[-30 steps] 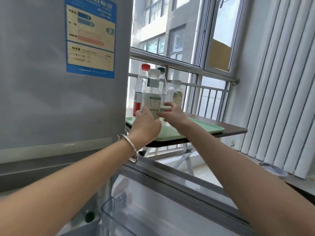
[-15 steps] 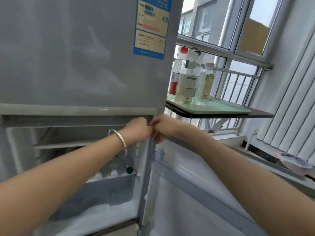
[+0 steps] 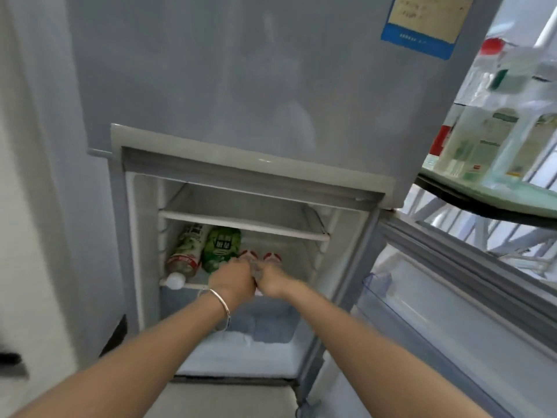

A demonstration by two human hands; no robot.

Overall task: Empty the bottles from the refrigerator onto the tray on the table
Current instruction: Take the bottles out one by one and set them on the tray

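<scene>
**Head view**

1. Fridge [image 3: 241, 86]: lower compartment open, with its door [image 3: 452, 312] swung out to the right. Frost [image 3: 238, 345] lies on the compartment floor.
2. Shelf [image 3: 193, 286]: carries bottles lying on their sides, necks to the front. The white-cap bottle [image 3: 184, 254] is at the left and the green bottle [image 3: 221, 247] touches it. The red caps [image 3: 248, 254], two of them, sit to the right with their bodies hidden.
3. Left hand [image 3: 233, 280] and right hand [image 3: 272, 282]: side by side and touching, at the shelf front just before the red caps. Their backs face the camera. The fingers are hidden and blurred, so it cannot be told whether they grip anything.
4. Tray [image 3: 497, 196] on the worktop [image 3: 482, 208]: upper right, beyond the door. Standing bottles [image 3: 470, 140] are bunched at the end nearest the fridge.

**Risks, as judged**

- The bottles are round and lie loose. Drawing one out could send its neighbour rolling over the front rail, where the white cap already rests.
- Cold, possibly damp plastic could slip from the fingers.
- The hands crowd each other, so one may knock what the other reaches for.
- The open door stands between shelf and tray, and a carried bottle could strike it.
- The tray is crowded, so a bottle set down carelessly could topple those already standing.
</scene>
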